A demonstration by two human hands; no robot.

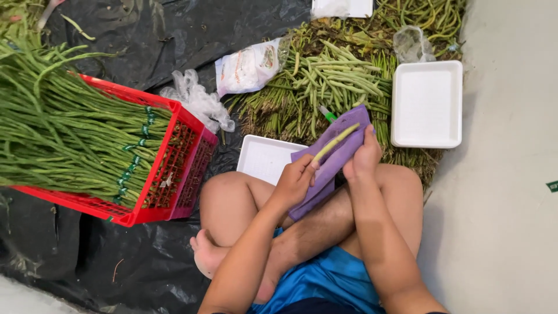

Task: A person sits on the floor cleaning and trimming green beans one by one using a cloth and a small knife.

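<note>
Pinching one pale green bean stalk (336, 141) near its lower end with the left hand (295, 181), fingers closed around it, over a purple cloth (325, 166). Steadying that cloth from the other side with the right hand (362, 158), fingers closed on its upper edge, stalk lying diagonally across the fabric. Resting above crossed bare legs, with a white foam tray (263, 157) just beneath the cloth. Beyond, heaped cut green beans (331, 78) on black sheeting (145, 35), a second white tray (427, 104) to the right, a red crate (174, 174) of long beans to the left.
</note>
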